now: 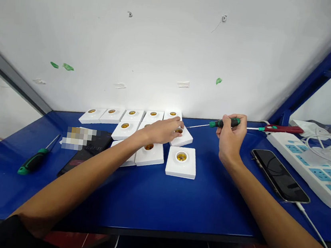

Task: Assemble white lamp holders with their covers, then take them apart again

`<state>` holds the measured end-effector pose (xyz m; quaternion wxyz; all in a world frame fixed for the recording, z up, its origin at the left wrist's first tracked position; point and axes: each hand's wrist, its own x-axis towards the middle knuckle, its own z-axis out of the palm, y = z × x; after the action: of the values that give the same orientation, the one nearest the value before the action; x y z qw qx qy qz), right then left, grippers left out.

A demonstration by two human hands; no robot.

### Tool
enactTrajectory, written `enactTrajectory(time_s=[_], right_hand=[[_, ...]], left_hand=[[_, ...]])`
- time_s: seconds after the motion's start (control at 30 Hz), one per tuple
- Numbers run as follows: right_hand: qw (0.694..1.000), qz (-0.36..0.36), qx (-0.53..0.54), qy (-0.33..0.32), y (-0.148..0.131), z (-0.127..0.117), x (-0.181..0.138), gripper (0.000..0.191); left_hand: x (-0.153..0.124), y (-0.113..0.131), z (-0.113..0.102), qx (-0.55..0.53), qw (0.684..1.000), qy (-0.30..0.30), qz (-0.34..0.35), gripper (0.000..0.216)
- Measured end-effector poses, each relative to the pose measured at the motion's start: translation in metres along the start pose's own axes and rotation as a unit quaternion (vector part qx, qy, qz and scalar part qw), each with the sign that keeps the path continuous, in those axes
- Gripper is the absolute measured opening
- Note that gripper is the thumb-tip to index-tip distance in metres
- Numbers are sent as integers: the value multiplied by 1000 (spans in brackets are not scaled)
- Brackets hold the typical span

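Observation:
Several white square lamp sockets with brass centres lie in rows on the blue table (173,205). My left hand (163,131) reaches over them, fingers closed on one white socket (183,139) in the middle row. My right hand (230,138) is wrapped round the green and black handle of a thin screwdriver (213,124), whose metal shaft points left toward that socket. One separate socket (181,162) lies nearest me, in front of the group.
A second green screwdriver (37,158) lies at the left. A dark device (85,155) sits beside the sockets. A black phone (280,175) with a white cable, a white power strip (311,168) and a red-handled tool (284,129) lie at the right. A white wall stands behind.

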<state>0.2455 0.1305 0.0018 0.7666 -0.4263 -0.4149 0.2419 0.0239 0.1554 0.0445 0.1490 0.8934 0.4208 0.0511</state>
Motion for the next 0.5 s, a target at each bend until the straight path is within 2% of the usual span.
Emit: enactTrajectory(time_s=[0.13,0.3,0.5], right_hand=[[1000,0,1,3,0,0,1,28],[1000,-13,-19,17,4,-2,3,22],[996,-44,-77,13,7,-5,4,17]], left_hand=[[1,3,0,-20,999,7,35,38],[6,0,12,-9,999,53,2,37],[6,-8,17,-30,996,79,1,31]])
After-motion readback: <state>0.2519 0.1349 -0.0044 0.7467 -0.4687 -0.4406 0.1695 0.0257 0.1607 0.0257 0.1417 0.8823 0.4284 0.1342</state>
